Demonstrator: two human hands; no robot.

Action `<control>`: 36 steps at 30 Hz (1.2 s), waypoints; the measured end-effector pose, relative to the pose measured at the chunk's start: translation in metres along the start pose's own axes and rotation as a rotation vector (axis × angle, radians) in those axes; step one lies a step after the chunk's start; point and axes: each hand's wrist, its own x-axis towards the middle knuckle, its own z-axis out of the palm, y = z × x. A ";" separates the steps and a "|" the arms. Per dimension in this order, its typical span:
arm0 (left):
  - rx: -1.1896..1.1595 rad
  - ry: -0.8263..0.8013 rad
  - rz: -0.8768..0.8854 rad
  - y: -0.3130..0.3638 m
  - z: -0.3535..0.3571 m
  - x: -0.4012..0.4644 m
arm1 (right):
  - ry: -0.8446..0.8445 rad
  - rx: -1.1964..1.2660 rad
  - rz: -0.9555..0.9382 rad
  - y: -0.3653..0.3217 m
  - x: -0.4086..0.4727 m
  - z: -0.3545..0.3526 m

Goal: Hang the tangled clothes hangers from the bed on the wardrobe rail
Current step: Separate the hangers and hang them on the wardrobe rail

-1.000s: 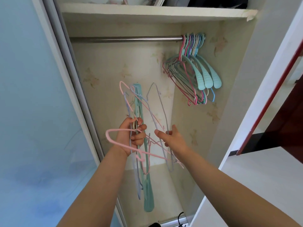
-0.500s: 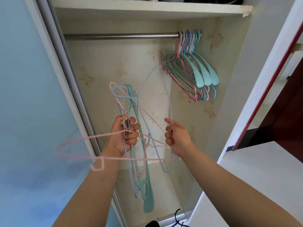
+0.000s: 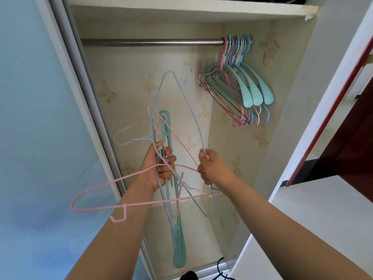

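Lavender hanger now higher in right grip; left grip still round tangle.

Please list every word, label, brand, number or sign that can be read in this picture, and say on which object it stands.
None: no readable text shows on the hung hangers, the tangled hangers, the wardrobe rail or the shelf.

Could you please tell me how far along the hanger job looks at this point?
Done: a batch of hangers already hangs on the rail. In hand: the left hand grips the tangled bunch; the right hand holds a lilac hanger. Left: untangling and hanging these.
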 end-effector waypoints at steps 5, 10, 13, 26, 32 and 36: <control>-0.068 0.029 0.016 -0.001 -0.005 0.001 | -0.137 0.033 0.031 0.007 -0.011 -0.021; -0.076 0.079 0.033 -0.002 0.000 0.006 | -0.010 -0.049 -0.036 0.026 -0.014 -0.019; -0.154 0.122 0.058 -0.006 -0.001 0.009 | -0.073 -0.022 -0.063 0.032 -0.017 -0.021; -0.060 0.277 -0.043 0.006 0.003 0.011 | -0.120 -0.498 -0.201 0.045 -0.026 -0.038; -0.029 0.371 0.023 0.012 0.010 0.016 | 0.115 -0.791 -0.294 0.042 -0.031 -0.034; 0.041 0.355 0.044 0.009 0.014 0.016 | 0.174 -0.999 -0.319 0.043 -0.032 -0.021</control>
